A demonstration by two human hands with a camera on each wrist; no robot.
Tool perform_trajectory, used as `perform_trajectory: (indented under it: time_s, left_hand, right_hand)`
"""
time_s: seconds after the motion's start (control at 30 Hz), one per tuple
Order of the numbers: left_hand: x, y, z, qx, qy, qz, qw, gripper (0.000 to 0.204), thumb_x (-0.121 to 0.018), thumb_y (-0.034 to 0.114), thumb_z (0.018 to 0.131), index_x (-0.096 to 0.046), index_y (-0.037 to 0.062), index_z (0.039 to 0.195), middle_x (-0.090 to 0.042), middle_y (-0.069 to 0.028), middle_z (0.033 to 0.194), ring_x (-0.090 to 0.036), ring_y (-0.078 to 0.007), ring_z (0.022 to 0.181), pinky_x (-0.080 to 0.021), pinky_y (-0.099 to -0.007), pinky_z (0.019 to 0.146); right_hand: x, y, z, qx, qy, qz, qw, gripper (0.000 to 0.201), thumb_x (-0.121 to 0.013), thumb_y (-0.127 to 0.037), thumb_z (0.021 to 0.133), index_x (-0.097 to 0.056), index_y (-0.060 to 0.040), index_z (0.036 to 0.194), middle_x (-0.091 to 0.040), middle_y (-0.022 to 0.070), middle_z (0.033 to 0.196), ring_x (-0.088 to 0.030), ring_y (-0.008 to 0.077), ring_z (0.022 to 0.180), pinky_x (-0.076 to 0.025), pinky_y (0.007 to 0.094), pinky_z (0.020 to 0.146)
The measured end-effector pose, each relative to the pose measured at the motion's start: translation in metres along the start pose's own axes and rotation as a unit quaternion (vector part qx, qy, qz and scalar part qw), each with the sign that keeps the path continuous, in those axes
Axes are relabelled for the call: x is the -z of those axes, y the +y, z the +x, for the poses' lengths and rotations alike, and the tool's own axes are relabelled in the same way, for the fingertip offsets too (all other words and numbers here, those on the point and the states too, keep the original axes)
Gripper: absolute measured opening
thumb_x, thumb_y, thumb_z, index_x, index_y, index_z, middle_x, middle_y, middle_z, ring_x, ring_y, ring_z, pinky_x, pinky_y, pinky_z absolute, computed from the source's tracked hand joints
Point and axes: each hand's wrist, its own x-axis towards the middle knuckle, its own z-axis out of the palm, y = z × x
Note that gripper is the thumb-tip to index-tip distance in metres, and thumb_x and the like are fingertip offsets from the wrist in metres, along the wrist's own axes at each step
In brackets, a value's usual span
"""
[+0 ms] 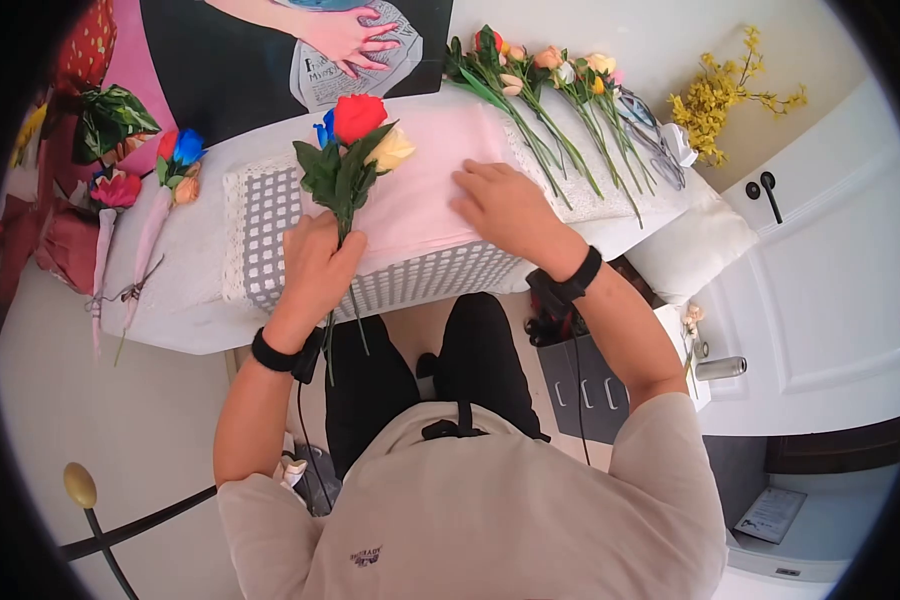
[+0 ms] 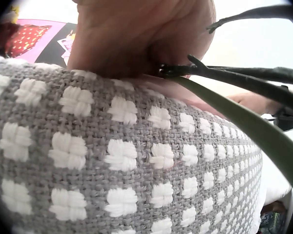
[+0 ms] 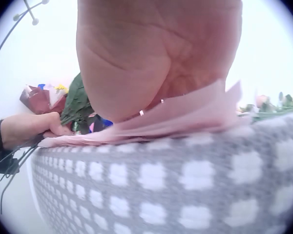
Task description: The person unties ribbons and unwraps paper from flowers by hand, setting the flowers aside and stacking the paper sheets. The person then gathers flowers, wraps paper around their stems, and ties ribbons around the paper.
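Observation:
My left hand (image 1: 315, 262) (image 2: 136, 36) grips a small bunch by its green stems (image 1: 360, 312) (image 2: 234, 106), at the left part of the pink sheets (image 1: 425, 205) (image 3: 176, 117). The bunch has a red rose (image 1: 358, 118), a cream rose (image 1: 390, 150), a blue flower (image 1: 325, 130) and dark green leaves (image 1: 322, 175). The right hand (image 1: 510, 212) (image 3: 156, 53) lies over the right part of the pink sheets, fingers extended to the left. In the right wrist view the sheets stand slightly raised beneath the palm; the fingertips are hidden there.
A grey-and-white checked cloth (image 1: 265, 235) covers the table. Several loose flowers (image 1: 570, 110) lie at the back right beside a pair of glasses (image 1: 655, 135). Two wrapped flowers (image 1: 150, 230) (image 1: 105, 250) are at the left. A picture (image 1: 240, 70) stands behind; yellow blossoms (image 1: 715, 100) are at far right.

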Motion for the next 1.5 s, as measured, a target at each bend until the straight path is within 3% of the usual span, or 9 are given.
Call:
perform_trajectory:
  time_s: [0.27,0.57,0.77,0.83,0.93,1.0,1.2,1.33,1.5]
  left_hand:
    - [0.002,-0.017,0.002,0.076,-0.032,-0.121,0.989,0.025,-0.060,0.019,0.097,-0.059,-0.0058,0.095,-0.063,-0.0258,0.086,-0.059,-0.0398,0.083,-0.045,-0.0472,0.074]
    - [0.080,0.053,0.025,0.112,0.004,-0.093,0.989,0.029,-0.059,0.019,0.101,-0.055,-0.0074,0.089,-0.054,-0.0105,0.079,-0.050,-0.0144,0.078,-0.043,-0.0349,0.070]
    - [0.027,0.117,0.051,-0.016,0.041,-0.240,0.970,0.033,-0.050,0.019,0.105,-0.053,0.0006,0.078,-0.054,-0.0036,0.077,-0.050,-0.0142,0.075,-0.040,-0.0307,0.071]
    - [-0.003,0.139,0.061,-0.100,0.061,-0.272,0.955,0.030,-0.048,0.016,0.103,-0.055,0.0008,0.079,-0.057,-0.0046,0.084,-0.052,-0.0158,0.081,-0.041,-0.0306,0.075]
    - [-0.047,0.180,0.065,-0.082,0.060,-0.378,0.920,0.028,-0.048,0.015,0.103,-0.056,0.0007,0.081,-0.059,-0.0053,0.089,-0.055,-0.0161,0.086,-0.044,-0.0306,0.078]
    - [-0.066,0.198,0.069,-0.103,0.013,-0.442,0.891,0.027,-0.047,0.013,0.103,-0.059,0.0006,0.082,-0.060,-0.0055,0.090,-0.057,-0.0158,0.090,-0.046,-0.0309,0.083]
    - [-0.083,0.199,0.092,-0.143,-0.093,-0.465,0.869,0.028,-0.046,0.015,0.106,-0.064,-0.0022,0.095,-0.063,-0.0062,0.088,-0.058,-0.0115,0.077,-0.049,-0.0284,0.070]
    - [-0.090,0.199,0.110,-0.048,-0.253,-0.467,0.846,0.030,-0.047,0.019,0.107,-0.064,-0.0039,0.098,-0.063,-0.0050,0.078,-0.057,-0.0103,0.060,-0.049,-0.0278,0.058]
    - [-0.094,0.199,0.144,-0.097,-0.365,-0.415,0.828,0.038,-0.048,0.025,0.109,-0.065,-0.0020,0.089,-0.066,-0.0047,0.072,-0.061,-0.0123,0.052,-0.048,-0.0286,0.052]
  right_hand:
    - [0.024,0.035,-0.010,-0.025,0.016,0.098,0.995,0.022,-0.067,-0.019,0.094,-0.072,0.0000,0.102,-0.073,0.0182,0.105,-0.068,0.0395,0.103,-0.055,0.0474,0.091]
    - [0.030,0.036,-0.011,-0.059,-0.074,0.102,0.990,0.028,-0.069,-0.018,0.095,-0.074,0.0028,0.114,-0.072,0.0187,0.127,-0.066,0.0378,0.119,-0.052,0.0445,0.104]
    - [0.096,-0.021,-0.009,-0.038,0.038,0.192,0.980,0.030,-0.068,-0.014,0.099,-0.070,0.0040,0.122,-0.073,0.0193,0.125,-0.070,0.0336,0.114,-0.055,0.0405,0.100]
    - [0.120,-0.045,-0.016,-0.161,-0.030,0.453,0.876,0.035,-0.067,-0.010,0.101,-0.064,0.0043,0.133,-0.073,0.0172,0.124,-0.070,0.0232,0.113,-0.056,0.0359,0.096]
    - [0.118,-0.049,-0.033,-0.131,0.037,0.454,0.880,0.034,-0.065,-0.010,0.098,-0.066,0.0028,0.130,-0.075,0.0217,0.116,-0.076,0.0272,0.100,-0.057,0.0375,0.089]
    - [0.117,-0.041,-0.049,-0.148,0.035,0.401,0.903,0.039,-0.059,-0.007,0.102,-0.061,0.0019,0.139,-0.075,0.0183,0.121,-0.075,0.0256,0.102,-0.057,0.0361,0.091]
    - [0.160,-0.024,-0.072,-0.278,0.041,0.672,0.685,0.041,-0.052,-0.010,0.108,-0.055,0.0046,0.146,-0.072,0.0121,0.122,-0.073,0.0240,0.104,-0.057,0.0348,0.094]
    - [0.155,-0.021,-0.067,-0.255,0.023,0.564,0.785,0.036,-0.056,-0.020,0.110,-0.061,0.0031,0.137,-0.073,0.0104,0.114,-0.073,0.0198,0.101,-0.059,0.0367,0.092]
    - [0.155,-0.001,-0.061,-0.277,0.014,0.557,0.783,0.027,-0.057,-0.022,0.111,-0.065,0.0004,0.124,-0.073,0.0060,0.104,-0.073,0.0162,0.094,-0.059,0.0320,0.085]
